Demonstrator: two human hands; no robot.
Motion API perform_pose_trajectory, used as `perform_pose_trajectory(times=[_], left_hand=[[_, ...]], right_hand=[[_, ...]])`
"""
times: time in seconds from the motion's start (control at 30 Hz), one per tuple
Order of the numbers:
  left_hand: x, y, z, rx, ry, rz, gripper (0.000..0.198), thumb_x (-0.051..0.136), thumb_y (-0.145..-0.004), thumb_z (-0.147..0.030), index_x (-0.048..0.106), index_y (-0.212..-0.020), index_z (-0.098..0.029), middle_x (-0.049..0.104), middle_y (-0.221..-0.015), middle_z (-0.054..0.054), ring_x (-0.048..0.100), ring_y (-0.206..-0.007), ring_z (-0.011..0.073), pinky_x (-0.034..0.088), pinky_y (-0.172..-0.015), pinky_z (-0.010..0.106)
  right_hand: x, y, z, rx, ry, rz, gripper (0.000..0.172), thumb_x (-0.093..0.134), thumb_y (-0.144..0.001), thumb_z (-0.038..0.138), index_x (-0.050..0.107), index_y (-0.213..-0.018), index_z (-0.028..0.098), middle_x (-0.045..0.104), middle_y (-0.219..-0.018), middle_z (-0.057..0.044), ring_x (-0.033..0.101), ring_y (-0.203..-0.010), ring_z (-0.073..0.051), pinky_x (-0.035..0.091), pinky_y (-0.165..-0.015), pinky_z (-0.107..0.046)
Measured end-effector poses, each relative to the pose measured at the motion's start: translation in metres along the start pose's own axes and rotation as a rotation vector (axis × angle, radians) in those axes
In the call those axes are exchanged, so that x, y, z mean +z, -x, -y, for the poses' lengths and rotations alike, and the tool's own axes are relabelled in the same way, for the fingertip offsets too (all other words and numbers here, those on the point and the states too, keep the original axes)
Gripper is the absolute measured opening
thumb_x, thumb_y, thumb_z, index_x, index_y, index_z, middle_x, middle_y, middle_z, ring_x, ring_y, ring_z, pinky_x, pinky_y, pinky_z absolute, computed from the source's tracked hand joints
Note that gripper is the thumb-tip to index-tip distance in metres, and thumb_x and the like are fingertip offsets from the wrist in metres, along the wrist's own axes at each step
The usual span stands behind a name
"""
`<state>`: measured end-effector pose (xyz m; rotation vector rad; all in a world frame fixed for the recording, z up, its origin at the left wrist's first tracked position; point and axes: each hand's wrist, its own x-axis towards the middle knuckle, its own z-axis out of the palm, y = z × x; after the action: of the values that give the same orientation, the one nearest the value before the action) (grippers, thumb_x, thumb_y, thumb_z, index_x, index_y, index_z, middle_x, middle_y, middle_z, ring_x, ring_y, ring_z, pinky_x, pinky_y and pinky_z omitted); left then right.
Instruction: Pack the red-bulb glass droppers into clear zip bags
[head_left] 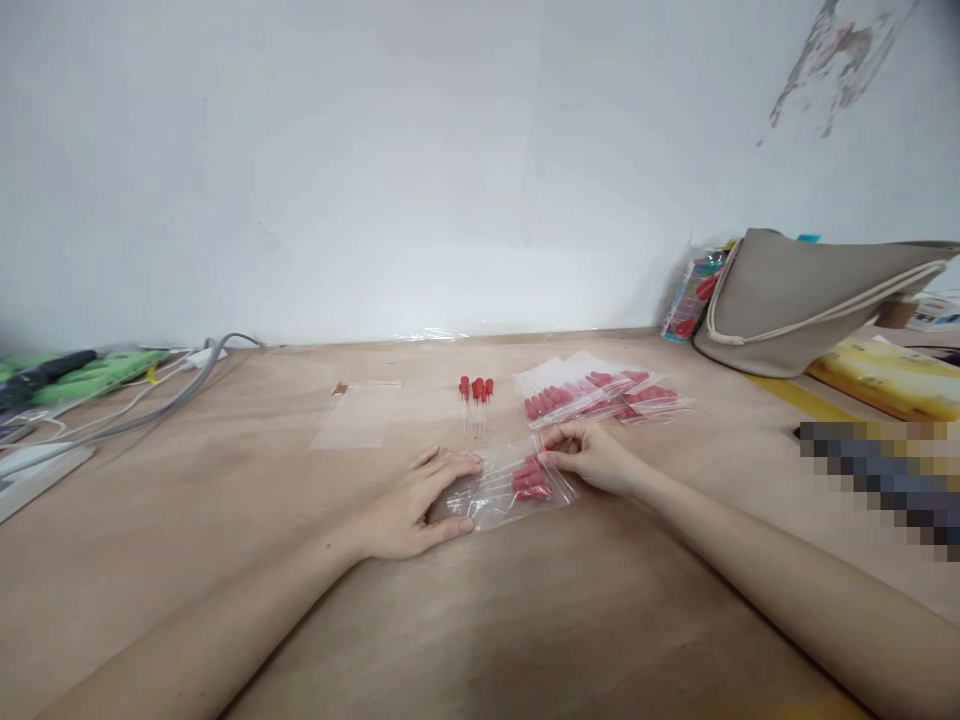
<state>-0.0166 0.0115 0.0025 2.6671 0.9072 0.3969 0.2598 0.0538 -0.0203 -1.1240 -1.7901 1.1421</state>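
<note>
A pale wall [360,170] fills the background behind the grey bag [810,300]. Well above the bag, a patch [851,55] of the wall is worn and stained brown and grey. To the left of the bag, the wall is mostly plain, with a few faint marks, and clear film [435,334] glints along its foot. The bag stands on a brown table [240,440], whose top stretches far to its left. A yellow strip [787,393] crosses the tabletop just in front of the bag. The light is soft, brightest on the lower wall left of the bag.
</note>
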Motion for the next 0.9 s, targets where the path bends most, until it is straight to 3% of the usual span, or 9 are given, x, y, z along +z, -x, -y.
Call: perform_pose_trajectory(times=[0.17, 0.3, 0.4, 0.5, 0.6, 0.73, 0.9], left_hand=[[0.001, 0.0, 0.001, 0.006, -0.006, -0.001, 0.052, 0.049, -0.088, -0.041, 0.029, -0.133, -0.026, 0.042, -0.136, 0.005, 0.039, -0.125, 0.0227, 0.013, -0.112, 0.047], [0.002, 0.0, 0.003, 0.005, -0.016, 0.009, 0.052, 0.049, -0.088, -0.041, 0.028, -0.134, -0.026, 0.042, -0.136, 0.005, 0.038, -0.126, 0.0224, 0.013, -0.112, 0.047], [0.002, 0.0, 0.002, 0.009, -0.016, 0.011, 0.052, 0.049, -0.088, -0.041, 0.029, -0.133, -0.026, 0.042, -0.136, 0.005, 0.038, -0.126, 0.0219, 0.012, -0.112, 0.047], [0.001, 0.0, 0.002, 0.013, -0.016, 0.011, 0.051, 0.048, -0.088, -0.041, 0.03, -0.133, -0.025, 0.042, -0.135, 0.005, 0.038, -0.126, 0.0221, 0.012, -0.112, 0.047], [0.001, 0.0, 0.002, 0.015, -0.021, 0.003, 0.051, 0.048, -0.088, -0.041, 0.03, -0.133, -0.025, 0.043, -0.135, 0.005, 0.038, -0.126, 0.0226, 0.012, -0.111, 0.048], [0.001, 0.0, 0.001, 0.011, -0.028, 0.006, 0.05, 0.048, -0.088, -0.041, 0.032, -0.133, -0.026, 0.043, -0.135, 0.006, 0.039, -0.125, 0.0231, 0.014, -0.111, 0.049], [0.001, 0.0, 0.002, 0.01, -0.032, 0.004, 0.051, 0.048, -0.089, -0.041, 0.031, -0.134, -0.026, 0.043, -0.135, 0.006, 0.038, -0.126, 0.0224, 0.014, -0.111, 0.049]], right_hand=[[0.009, 0.002, 0.01, -0.059, -0.086, 0.078, 0.024, 0.06, -0.071, 0.037, 0.068, -0.08, 0.017, 0.069, -0.083, -0.004, 0.062, -0.081, -0.019, 0.047, -0.079, -0.035], [0.011, 0.008, 0.013, -0.012, -0.179, 0.093, 0.025, 0.062, -0.069, 0.036, 0.068, -0.084, 0.017, 0.068, -0.078, -0.002, 0.062, -0.077, -0.019, 0.049, -0.071, -0.031], [0.007, 0.01, 0.016, 0.036, -0.151, 0.174, 0.028, 0.065, -0.067, 0.034, 0.068, -0.087, 0.015, 0.066, -0.075, -0.001, 0.06, -0.069, -0.016, 0.048, -0.062, -0.026], [0.001, 0.011, 0.021, 0.04, -0.084, 0.297, 0.032, 0.064, -0.066, 0.026, 0.067, -0.095, 0.014, 0.064, -0.075, 0.0, 0.056, -0.063, -0.011, 0.043, -0.055, -0.019], [-0.003, 0.012, 0.025, 0.003, 0.007, 0.335, 0.03, 0.057, -0.069, 0.017, 0.066, -0.096, 0.013, 0.061, -0.072, 0.001, 0.047, -0.055, -0.007, 0.035, -0.049, -0.016], [-0.003, 0.016, 0.023, 0.001, 0.04, 0.289, 0.03, 0.054, -0.065, 0.012, 0.062, -0.094, 0.015, 0.052, -0.063, 0.004, 0.04, -0.051, -0.006, 0.032, -0.047, -0.016], [0.003, 0.02, 0.019, 0.222, -0.079, 0.105, 0.023, 0.055, -0.061, 0.015, 0.056, -0.084, 0.014, 0.045, -0.054, 0.007, 0.038, -0.045, -0.005, 0.028, -0.043, -0.017]])
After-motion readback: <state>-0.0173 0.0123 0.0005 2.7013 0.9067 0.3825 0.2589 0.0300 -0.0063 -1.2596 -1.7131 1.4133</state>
